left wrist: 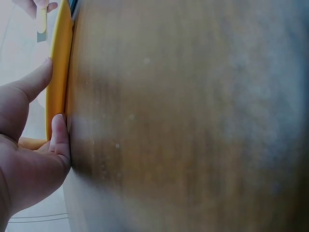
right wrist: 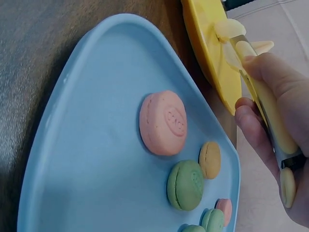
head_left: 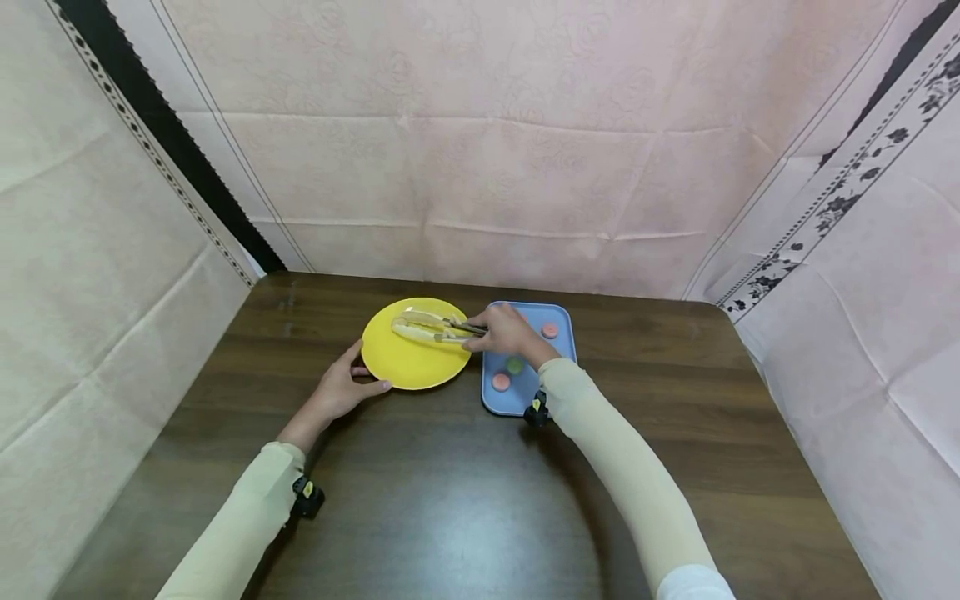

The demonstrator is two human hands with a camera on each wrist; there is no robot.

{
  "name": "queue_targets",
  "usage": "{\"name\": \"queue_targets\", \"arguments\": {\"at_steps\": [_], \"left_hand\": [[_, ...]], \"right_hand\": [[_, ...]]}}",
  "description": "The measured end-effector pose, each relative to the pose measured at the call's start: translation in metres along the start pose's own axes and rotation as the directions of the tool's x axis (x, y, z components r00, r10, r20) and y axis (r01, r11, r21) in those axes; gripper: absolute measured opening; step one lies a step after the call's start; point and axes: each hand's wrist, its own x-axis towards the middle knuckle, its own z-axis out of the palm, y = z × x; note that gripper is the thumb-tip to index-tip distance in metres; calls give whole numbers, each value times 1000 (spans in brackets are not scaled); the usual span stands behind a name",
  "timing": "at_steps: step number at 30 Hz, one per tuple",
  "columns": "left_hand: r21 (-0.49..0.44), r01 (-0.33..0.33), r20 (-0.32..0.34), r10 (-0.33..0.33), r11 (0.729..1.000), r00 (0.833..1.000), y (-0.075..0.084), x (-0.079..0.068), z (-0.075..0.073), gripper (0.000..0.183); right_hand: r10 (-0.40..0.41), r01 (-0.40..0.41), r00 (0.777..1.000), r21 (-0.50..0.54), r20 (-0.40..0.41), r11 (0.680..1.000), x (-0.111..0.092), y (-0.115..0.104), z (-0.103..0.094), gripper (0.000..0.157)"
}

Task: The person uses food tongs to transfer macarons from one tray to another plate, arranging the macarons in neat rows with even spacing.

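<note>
Head view, tongs (head_left: 426, 318): gripped by the right hand (head_left: 508, 332) at the handle end; pale heads over the yellow plate (head_left: 415, 367), pointing left toward the left hand (head_left: 345, 387) but apart from it
Head view, left hand: at the plate's near-left rim; thumb along the near edge, other fingers at the left edge, holding it
Head view, blue tray (head_left: 522, 402): just right of the plate, partly under the right hand and forearm; pink macarons (head_left: 501, 382) and a green macaron (head_left: 514, 365) show on it
Head view, surface: plate and tray both on the dark wooden table (head_left: 420, 500)
Left wrist view, plate rim: seen edge-on, held between the left thumb and fingers; right hand and part of the tongs at the upper left corner
Right wrist view, tong grip: right thumb on one arm, fingers round the other; heads at the plate; cannot tell whether anything sits between them
Right wrist view, tray load: a stamped pink macaron nearest the camera, green and yellow macaron (right wrist: 210, 160) beyond; more at the lower edge, partly cut off
</note>
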Motion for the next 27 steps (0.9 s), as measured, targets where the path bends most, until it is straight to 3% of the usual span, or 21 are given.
{"name": "queue_targets", "arguments": {"at_steps": [7,13,19,27], "left_hand": [[1,7,-2,-7,1000,1000,1,0,1,111],[1,6,1,-6,1000,1000,2,-1,1,112],[1,9,-3,-9,1000,1000,0,-1,0,113],[0,9,-1,-9,1000,1000,1,-2,1,112]], "right_hand": [[10,-9,1000,30,-17,1000,-4,2,-3,52],[-21,24,998,59,-62,998,-21,8,-20,47],[-38,46,993,63,-115,997,-51,11,-45,52],[39,-30,991,70,-130,997,-99,18,-63,57]]}}
